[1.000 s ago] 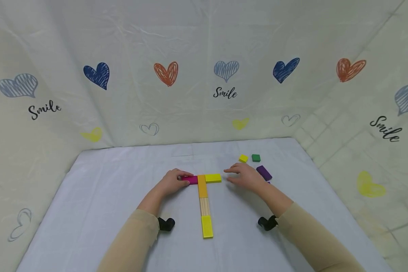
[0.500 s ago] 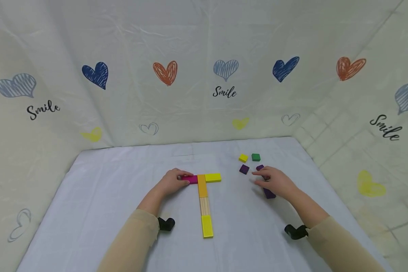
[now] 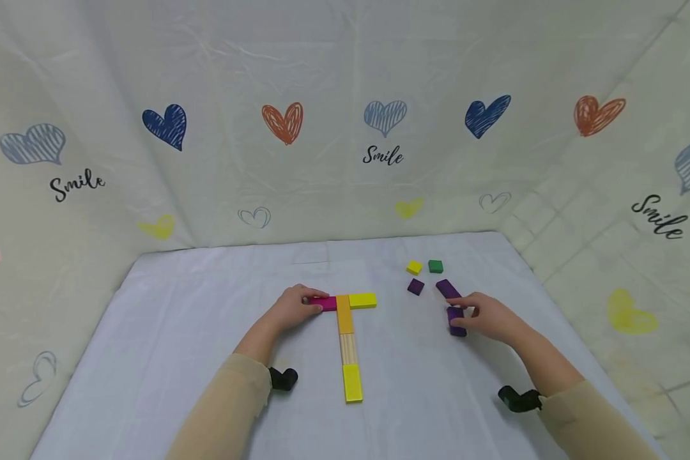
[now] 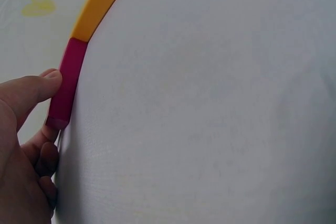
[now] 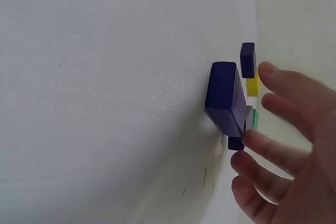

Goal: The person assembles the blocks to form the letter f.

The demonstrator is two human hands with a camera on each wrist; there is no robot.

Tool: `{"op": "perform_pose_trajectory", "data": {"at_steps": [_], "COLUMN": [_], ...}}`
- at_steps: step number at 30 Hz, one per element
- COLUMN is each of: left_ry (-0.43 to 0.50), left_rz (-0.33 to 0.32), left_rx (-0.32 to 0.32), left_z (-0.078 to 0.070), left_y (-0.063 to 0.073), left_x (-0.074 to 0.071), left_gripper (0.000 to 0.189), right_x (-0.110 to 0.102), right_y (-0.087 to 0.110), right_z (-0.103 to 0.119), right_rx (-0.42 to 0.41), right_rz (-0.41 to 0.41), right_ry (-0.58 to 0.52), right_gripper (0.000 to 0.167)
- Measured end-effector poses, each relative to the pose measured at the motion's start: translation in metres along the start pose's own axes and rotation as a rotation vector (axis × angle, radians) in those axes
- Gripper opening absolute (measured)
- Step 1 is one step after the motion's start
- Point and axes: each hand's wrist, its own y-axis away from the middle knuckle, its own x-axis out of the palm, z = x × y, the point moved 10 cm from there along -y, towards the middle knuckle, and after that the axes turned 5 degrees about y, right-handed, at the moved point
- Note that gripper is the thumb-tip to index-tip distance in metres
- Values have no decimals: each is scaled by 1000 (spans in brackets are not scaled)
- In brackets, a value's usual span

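Nearest us, two beige sleeves (image 3: 224, 406) are reaching in over the white cloth (image 3: 402, 370), and black wrist devices (image 3: 283, 379) are jutting inward at the cuffs. Just ahead, we are seeing a straight row running away from the person: a near yellow block (image 3: 352, 383), a bare-wood section (image 3: 348, 349) and an orange block (image 3: 344, 314), their ends meeting. At the orange block's far end, a magenta block (image 3: 326, 304) is butting against its left edge and an upper yellow block (image 3: 363, 301) against its right. The left hand (image 3: 289, 310) is pinching the magenta block by its edges, thumb on the near side. A broad band of cloth is separating the row from the right hand (image 3: 489, 316), whose fingers are spreading apart beside a near purple block (image 3: 455, 313); we are not able to tell how firmly the fingertips are touching it. To that hand's right, cloth is stretching to the table's slanting edge. Slightly farther, a second purple block (image 3: 447, 289) is lying slantwise, a finger crowding its near corner. Left of it, with a gap between, a small purple block (image 3: 416, 287) is resting. Farther still, a small yellow block (image 3: 414, 268) and a small green block (image 3: 435, 266) are sitting apart, nearer the far edge. Beyond, a heart-printed backdrop (image 3: 322, 179) is rising.
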Motion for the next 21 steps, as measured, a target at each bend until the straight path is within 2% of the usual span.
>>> {"op": "perform_pose_trajectory", "data": {"at_steps": [7, 13, 21], "left_ry": [-5, -13, -9], "left_rz": [-2, 0, 1], "left_rx": [3, 5, -1], "left_z": [0, 0, 1], "left_y": [-1, -1, -1], "left_x": [0, 1, 1], "left_gripper": [28, 29, 29], "right_x": [2, 10, 15], "right_y": [1, 1, 1], "right_z": [-12, -20, -17], "right_rx": [56, 130, 110], "right_rz": [0, 12, -20], "right_ry": [34, 32, 15], "right_gripper": [58, 69, 71]}}
